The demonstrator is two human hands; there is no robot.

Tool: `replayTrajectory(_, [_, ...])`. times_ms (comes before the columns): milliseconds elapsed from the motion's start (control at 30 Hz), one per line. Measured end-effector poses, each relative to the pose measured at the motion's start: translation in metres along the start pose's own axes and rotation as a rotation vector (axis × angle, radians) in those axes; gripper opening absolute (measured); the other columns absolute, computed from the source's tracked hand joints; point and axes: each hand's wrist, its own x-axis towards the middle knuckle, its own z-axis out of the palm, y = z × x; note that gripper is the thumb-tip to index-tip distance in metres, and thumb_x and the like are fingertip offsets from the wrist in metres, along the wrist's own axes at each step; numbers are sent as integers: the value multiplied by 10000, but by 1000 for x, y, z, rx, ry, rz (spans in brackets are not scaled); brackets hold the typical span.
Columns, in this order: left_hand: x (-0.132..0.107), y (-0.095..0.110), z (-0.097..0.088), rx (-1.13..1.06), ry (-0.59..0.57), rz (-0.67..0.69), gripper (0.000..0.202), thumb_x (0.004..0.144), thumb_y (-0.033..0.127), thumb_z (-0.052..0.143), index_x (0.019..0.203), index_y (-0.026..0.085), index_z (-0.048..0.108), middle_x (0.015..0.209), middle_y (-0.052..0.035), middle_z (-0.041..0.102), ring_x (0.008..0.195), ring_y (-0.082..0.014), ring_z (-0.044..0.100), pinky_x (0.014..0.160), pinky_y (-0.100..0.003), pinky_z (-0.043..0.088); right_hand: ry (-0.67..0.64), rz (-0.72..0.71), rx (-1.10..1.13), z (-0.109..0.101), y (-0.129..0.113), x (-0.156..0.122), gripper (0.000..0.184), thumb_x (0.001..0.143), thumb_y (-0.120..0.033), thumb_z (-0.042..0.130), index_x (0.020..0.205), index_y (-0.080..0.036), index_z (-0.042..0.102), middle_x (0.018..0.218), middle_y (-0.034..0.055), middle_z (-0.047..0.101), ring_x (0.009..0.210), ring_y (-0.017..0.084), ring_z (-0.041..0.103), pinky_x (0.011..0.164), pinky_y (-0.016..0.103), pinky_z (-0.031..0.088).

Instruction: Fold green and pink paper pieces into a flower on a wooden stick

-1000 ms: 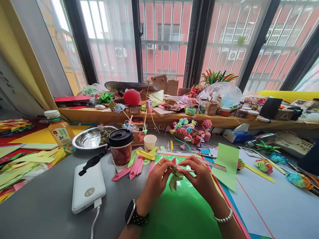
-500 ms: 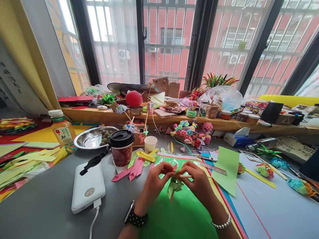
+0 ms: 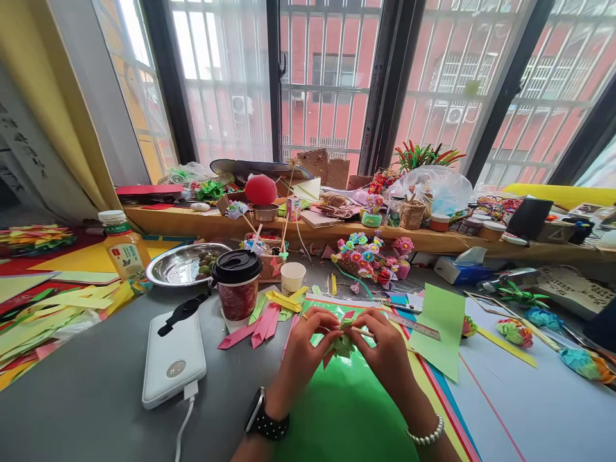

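A: Start at the left. Hazards?

B: Loose paper strips piled at the edge; a drag could scatter them. Then the white power bank, its charging cable running towards the near edge; a snag there could pull it. The lidded coffee cup stands just beside pink folded strips on the tabletop. If knocked, it could wet them, assuming it is full; contents hidden.

A: And the middle?

B: Left hand pinches a pink-and-green folded paper piece, held above a glossy green sheet. Slack fingertips could let the folds spring open.

A: Right hand?

B: Near the left, gripping a thin white stick, its tip at the paper. Too hard a push could tear or crease it. Whether those fingers also pinch paper, I cannot tell.

A: Farther right?

B: Ruler, partly under a light green sheet; an elbow could shift both.
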Motion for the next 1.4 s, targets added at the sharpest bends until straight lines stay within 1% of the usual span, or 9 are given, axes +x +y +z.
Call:
replayTrajectory(100, [0,0,0,51,9,33,62,761,193,543,781,165,594,826,-31,567,757,-143,584,650,-258,511,4,-4,6,1,0,0,119,797,-258,530,699,-193,548,727,17,568,664,155,573,585,245,450])
replayTrajectory(267, [0,1,-1,76,11,34,63,759,180,542,766,164,603,808,-26,573,696,-125,586,640,-248,499,0,10,14,1,0,-1,100,792,-253,539,713,-193,552,738,20,566,671,159,578,585,248,449])
replayTrajectory(700, [0,0,1,72,34,64,72,774,177,524,798,166,591,785,-19,574,706,-121,581,642,-235,498,-5,16,19,1,-1,-1,97,793,-253,538,723,-190,559,740,24,574,687,166,580,616,261,456])
replayTrajectory(800, [-1,0,1,71,27,65,79,777,179,519,804,166,592,786,-22,572,696,-119,577,644,-238,495,-12,14,21,1,0,-2,91,790,-248,538,722,-191,559,748,24,575,686,163,580,592,251,458])
replayTrajectory(967, [-1,1,1,64,-9,49,86,773,182,520,772,155,601,782,-37,567,696,-128,562,650,-247,485,-42,-30,-8,0,1,-3,55,767,-211,554,718,-194,572,751,28,585,701,172,588,601,257,463])
replayTrajectory(1133, [1,2,-4,-2,-78,14,93,768,178,516,735,156,600,760,-38,551,739,-146,545,655,-253,469,-103,-62,-21,-4,-1,-1,58,756,-201,561,709,-195,594,740,28,589,676,168,585,588,252,462])
replayTrajectory(1267, [2,-1,-8,-130,-126,-39,74,752,172,536,704,149,588,743,-30,534,734,-141,534,646,-243,457,-155,-52,62,-9,-3,1,74,757,-231,582,700,-197,615,735,23,585,668,152,578,595,242,464])
replayTrajectory(1400, [3,-1,-11,-205,-166,-91,95,763,216,538,718,148,588,768,-34,536,753,-145,532,671,-253,447,-150,-3,123,-13,-2,1,102,775,-284,568,779,-200,624,797,36,588,723,162,583,612,250,473])
